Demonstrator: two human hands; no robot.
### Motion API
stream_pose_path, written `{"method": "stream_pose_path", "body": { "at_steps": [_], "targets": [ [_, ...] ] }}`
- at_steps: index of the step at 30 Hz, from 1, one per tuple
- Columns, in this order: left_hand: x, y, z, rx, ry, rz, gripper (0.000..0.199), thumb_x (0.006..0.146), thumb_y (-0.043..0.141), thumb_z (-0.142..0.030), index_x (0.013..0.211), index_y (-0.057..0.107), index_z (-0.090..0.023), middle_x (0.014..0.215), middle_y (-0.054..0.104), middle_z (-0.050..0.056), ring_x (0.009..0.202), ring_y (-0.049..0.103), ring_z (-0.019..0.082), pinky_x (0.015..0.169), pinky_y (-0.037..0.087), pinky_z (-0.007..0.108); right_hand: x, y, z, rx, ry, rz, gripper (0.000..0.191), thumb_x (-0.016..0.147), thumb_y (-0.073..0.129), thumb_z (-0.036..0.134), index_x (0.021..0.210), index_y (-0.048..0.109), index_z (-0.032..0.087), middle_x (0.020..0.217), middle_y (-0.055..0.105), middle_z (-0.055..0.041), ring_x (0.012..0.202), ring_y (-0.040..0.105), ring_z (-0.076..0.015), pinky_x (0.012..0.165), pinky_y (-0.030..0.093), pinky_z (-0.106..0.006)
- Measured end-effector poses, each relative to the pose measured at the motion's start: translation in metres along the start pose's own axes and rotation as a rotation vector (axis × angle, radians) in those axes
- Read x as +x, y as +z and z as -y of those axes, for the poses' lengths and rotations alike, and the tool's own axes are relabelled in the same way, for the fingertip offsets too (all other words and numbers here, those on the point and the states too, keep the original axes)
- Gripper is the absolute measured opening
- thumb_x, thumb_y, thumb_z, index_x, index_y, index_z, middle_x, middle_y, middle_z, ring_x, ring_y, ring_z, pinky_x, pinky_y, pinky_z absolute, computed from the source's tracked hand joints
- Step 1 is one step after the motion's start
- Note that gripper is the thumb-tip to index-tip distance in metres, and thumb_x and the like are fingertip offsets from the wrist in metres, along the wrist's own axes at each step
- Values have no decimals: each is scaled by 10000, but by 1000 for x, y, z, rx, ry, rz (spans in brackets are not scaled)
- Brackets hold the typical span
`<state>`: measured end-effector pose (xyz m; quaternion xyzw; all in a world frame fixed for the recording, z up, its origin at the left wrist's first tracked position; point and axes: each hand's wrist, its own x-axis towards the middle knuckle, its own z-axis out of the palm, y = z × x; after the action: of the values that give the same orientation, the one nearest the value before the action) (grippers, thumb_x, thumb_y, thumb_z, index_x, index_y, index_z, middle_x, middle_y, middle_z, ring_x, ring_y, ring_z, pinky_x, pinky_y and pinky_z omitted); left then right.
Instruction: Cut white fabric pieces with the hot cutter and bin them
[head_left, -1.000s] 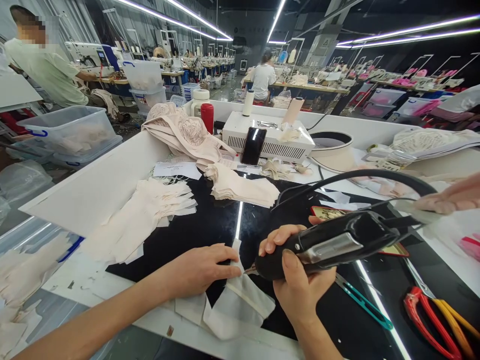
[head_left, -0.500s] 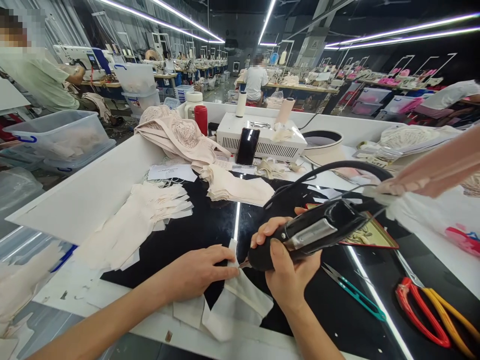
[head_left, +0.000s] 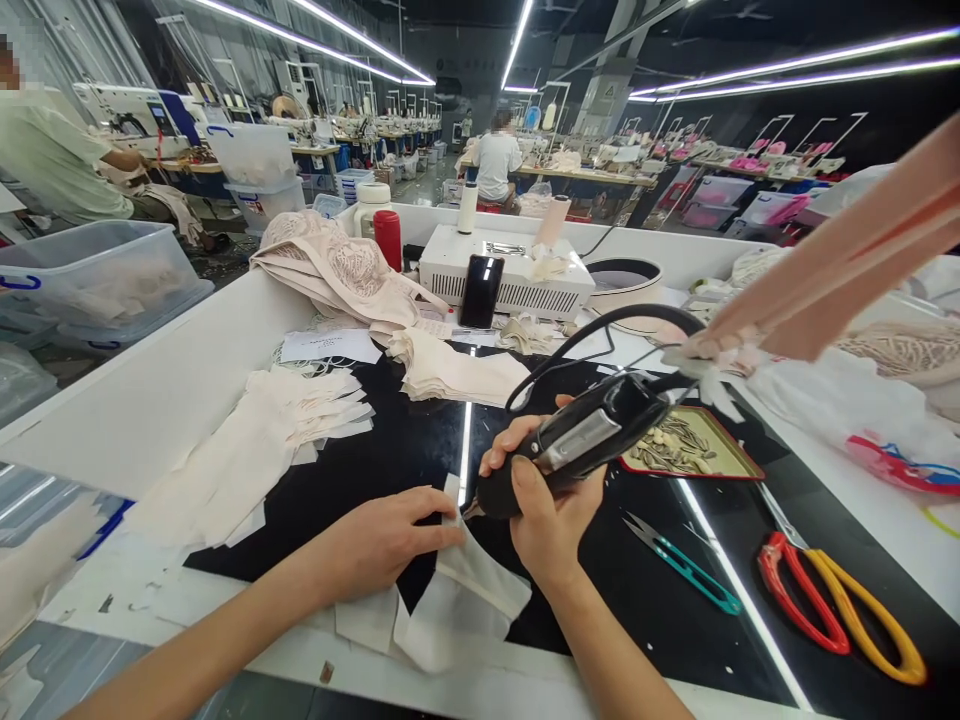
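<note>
My left hand lies over a pale cream fabric piece, thumb and fingertips closed on its narrow upper strip. Wrapped in the fingers of my right hand is a black corded hand tool with a silver plate on its side. Its small metal tip points down-left and is close to the strip's edge, by my left fingertips; whether it touches the cloth I cannot tell. Another pale cloth piece lies below my left hand. The fabric rests on a black glossy board.
Teal thread snips and red-and-yellow-handled scissors lie on the right. A tray of seeds sits behind the tool. Stacked fabric pieces are left, another stack ahead. A phone leans against a white vented box.
The view has turned slightly right, so everything sits further left and the seed tray shows more. The tool's tip has moved slightly up along the strip. Both hands keep their hold.
</note>
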<state>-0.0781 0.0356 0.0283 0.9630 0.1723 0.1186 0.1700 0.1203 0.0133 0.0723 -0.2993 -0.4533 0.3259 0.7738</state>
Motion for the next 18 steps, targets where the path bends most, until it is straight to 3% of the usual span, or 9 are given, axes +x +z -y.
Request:
{"method": "stream_pose_path", "body": {
  "at_steps": [4, 10, 14, 16, 18],
  "targets": [
    [1, -6, -5, -104, -56, -43, 454, 985, 422, 16, 1317, 628, -214, 1326, 641, 92, 1193, 653, 203, 1023, 578, 312, 7, -8, 10, -11, -13, 2, 402, 866, 821, 280, 1143, 530, 307, 918, 685, 58, 686, 653, -113, 614, 573, -275],
    [22, -3, -31, -29, -112, -193, 231, 1071, 484, -102, 1198, 664, -168, 1192, 700, 79, 1095, 688, 197, 983, 603, 323, 20, -36, 33, -194, -23, 24, 405, 849, 851, 380, 1107, 546, 315, 974, 709, 53, 761, 676, -115, 728, 589, -278],
    [40, 10, -48, 42, -95, -158, 91, 1020, 671, -185, 1106, 671, -154, 1150, 701, 74, 1078, 697, 220, 992, 612, 368, 18, -67, 42, -472, 38, 60, 448, 874, 808, 483, 1206, 564, 308, 1086, 717, 2, 897, 690, -167, 830, 591, -332],
    [45, 16, -54, 86, -109, -131, 155, 961, 764, -200, 1070, 667, -148, 1166, 690, 85, 1092, 692, 245, 984, 617, 396, 14, -88, 48, -684, 81, 92, 519, 875, 781, 551, 1266, 560, 292, 1100, 726, -33, 943, 698, -217, 825, 592, -368],
    [47, 19, -56, 108, -133, -105, 179, 929, 800, -185, 1026, 653, -152, 1171, 678, 84, 1079, 691, 247, 955, 621, 391, 8, -114, 56, -933, 77, 158, 471, 896, 732, 601, 1212, 606, 276, 1050, 729, -46, 929, 698, -248, 806, 589, -388]
  ]
}}
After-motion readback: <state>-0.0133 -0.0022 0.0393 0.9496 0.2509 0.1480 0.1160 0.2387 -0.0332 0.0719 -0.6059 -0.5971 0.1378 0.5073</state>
